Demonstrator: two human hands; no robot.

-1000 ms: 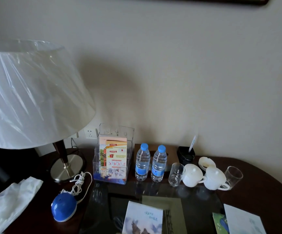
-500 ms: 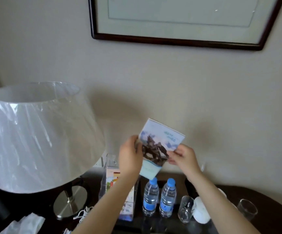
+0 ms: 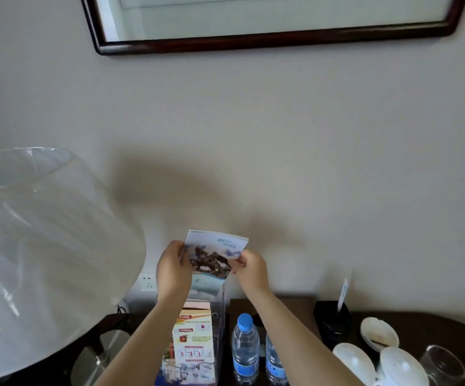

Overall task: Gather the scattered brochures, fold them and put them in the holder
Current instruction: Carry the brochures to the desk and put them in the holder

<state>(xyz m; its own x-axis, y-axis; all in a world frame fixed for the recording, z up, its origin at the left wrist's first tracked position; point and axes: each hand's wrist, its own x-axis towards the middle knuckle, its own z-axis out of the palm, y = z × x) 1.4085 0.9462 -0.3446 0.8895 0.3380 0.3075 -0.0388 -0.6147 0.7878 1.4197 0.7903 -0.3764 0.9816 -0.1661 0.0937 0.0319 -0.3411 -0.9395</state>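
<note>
I hold a folded brochure [image 3: 214,256] with a dark horse picture and pale blue edges upright in both hands. My left hand [image 3: 172,270] grips its left edge and my right hand [image 3: 249,270] pinches its right edge. The brochure's lower end sits just above the back of the clear plastic holder [image 3: 220,310]. An orange and white brochure [image 3: 195,346] stands in the holder's front pocket. My left forearm covers part of the holder.
A large lamp with a plastic-wrapped white shade [image 3: 44,260] stands at the left. Two water bottles [image 3: 245,349] are right of the holder, then white cups [image 3: 379,363], a glass [image 3: 443,366] and a black box [image 3: 331,319]. A framed picture [image 3: 267,23] hangs on the wall.
The brochure lay on the table a second ago. Both hands lifted it, and it has now come down and left, toward the top of the holder.
</note>
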